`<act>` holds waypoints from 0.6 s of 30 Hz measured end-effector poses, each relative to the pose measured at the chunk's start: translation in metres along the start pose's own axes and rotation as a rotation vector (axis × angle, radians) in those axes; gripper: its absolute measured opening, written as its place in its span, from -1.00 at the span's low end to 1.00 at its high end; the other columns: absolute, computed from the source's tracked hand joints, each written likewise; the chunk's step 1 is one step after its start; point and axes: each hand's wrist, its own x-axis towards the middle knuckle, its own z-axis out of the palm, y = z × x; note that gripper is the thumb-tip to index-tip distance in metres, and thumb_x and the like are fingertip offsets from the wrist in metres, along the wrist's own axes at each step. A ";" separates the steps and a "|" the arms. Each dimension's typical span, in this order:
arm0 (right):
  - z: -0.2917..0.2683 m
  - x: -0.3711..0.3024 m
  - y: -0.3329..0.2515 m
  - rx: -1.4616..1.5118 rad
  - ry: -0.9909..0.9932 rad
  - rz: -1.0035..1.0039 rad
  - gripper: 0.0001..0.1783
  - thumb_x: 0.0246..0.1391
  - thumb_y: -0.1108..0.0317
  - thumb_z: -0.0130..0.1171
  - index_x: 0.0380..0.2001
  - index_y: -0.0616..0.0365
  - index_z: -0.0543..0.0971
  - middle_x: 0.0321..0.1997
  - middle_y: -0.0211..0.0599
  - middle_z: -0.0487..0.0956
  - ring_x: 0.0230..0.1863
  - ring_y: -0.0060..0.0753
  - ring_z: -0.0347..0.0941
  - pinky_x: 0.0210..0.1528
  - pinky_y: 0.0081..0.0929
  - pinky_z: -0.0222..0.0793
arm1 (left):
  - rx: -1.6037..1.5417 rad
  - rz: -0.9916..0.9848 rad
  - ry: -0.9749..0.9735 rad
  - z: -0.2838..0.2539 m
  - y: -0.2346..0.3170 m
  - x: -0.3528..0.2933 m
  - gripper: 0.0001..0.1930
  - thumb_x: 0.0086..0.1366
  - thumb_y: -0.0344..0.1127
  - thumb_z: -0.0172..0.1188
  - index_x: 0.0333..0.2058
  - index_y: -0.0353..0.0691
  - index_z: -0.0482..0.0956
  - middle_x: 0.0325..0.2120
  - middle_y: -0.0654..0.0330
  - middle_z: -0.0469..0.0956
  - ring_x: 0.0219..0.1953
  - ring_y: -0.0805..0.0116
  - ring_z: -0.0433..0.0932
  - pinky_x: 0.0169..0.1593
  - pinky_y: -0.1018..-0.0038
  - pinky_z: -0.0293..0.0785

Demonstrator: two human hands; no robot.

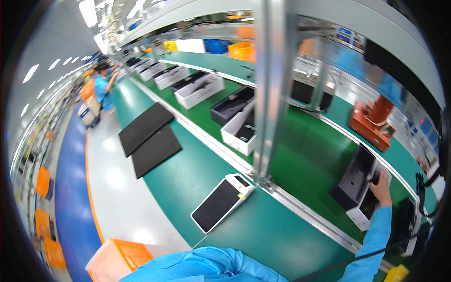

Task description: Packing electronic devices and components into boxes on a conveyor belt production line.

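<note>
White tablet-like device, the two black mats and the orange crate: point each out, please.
White device (221, 203), head view: middle of its dark screen.
Black mats (145, 126), head view: centre of the upper mat.
Orange crate (123, 259), head view: its near rim.

I note a green conveyor belt (291, 155) carrying white boxes (199, 89) with black interiors. My right hand (381, 188), in a light blue sleeve (373, 239), rests on a white box (364, 207). Two black mats (148, 138) lie at the belt's left edge, near a white-framed black tablet (221, 202). An orange crate (120, 258) stands below.
</note>
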 end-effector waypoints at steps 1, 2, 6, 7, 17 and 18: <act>0.003 0.006 -0.001 0.008 0.003 -0.010 -0.04 0.00 0.04 0.20 0.35 0.29 0.06 0.41 0.28 0.06 0.44 0.12 -0.02 0.40 -0.21 0.03 | 0.010 -0.019 0.016 0.000 -0.002 -0.001 -0.88 0.24 -0.37 0.09 -0.24 -0.19 0.48 -0.35 0.23 0.42 -0.31 0.33 0.45 -0.24 0.40 0.38; 0.007 0.011 -0.004 0.019 -0.003 -0.013 -0.02 0.00 0.06 0.21 0.38 0.28 0.02 0.43 0.28 0.03 0.46 0.11 -0.05 0.41 -0.23 0.02 | 0.005 -0.041 0.014 -0.003 0.000 0.004 -0.87 0.24 -0.37 0.08 -0.24 -0.19 0.48 -0.34 0.23 0.42 -0.30 0.33 0.45 -0.23 0.40 0.38; 0.016 0.020 -0.006 -0.001 -0.011 0.000 0.02 0.00 0.09 0.22 0.41 0.25 -0.03 0.46 0.26 -0.02 0.47 0.11 -0.04 0.41 -0.24 0.04 | 0.000 -0.072 0.050 -0.008 -0.007 0.008 -0.87 0.25 -0.36 0.08 -0.23 -0.20 0.48 -0.32 0.22 0.42 -0.27 0.33 0.44 -0.20 0.40 0.37; 0.018 0.021 -0.004 -0.011 -0.010 0.010 0.02 0.00 0.09 0.22 0.41 0.24 -0.04 0.46 0.25 -0.02 0.46 0.11 -0.03 0.40 -0.23 0.05 | -0.005 -0.078 0.050 -0.008 -0.009 0.009 -0.86 0.25 -0.36 0.08 -0.23 -0.20 0.48 -0.31 0.22 0.42 -0.26 0.33 0.44 -0.19 0.40 0.36; 0.013 0.010 -0.036 -0.001 0.004 0.010 0.00 0.01 0.10 0.21 0.41 0.21 -0.02 0.45 0.25 0.01 0.41 0.18 0.08 0.36 -0.18 0.13 | -0.065 -0.139 0.049 -0.005 -0.009 0.001 -0.84 0.28 -0.33 0.07 -0.20 -0.23 0.48 -0.25 0.19 0.43 -0.19 0.32 0.42 -0.11 0.39 0.34; 0.010 0.008 -0.031 -0.004 0.018 0.015 -0.01 0.01 0.09 0.22 0.40 0.24 0.00 0.45 0.25 0.03 0.41 0.18 0.07 0.37 -0.18 0.11 | -0.079 -0.134 0.028 -0.004 -0.010 0.003 -0.84 0.28 -0.33 0.07 -0.20 -0.23 0.48 -0.24 0.19 0.43 -0.19 0.32 0.41 -0.10 0.39 0.33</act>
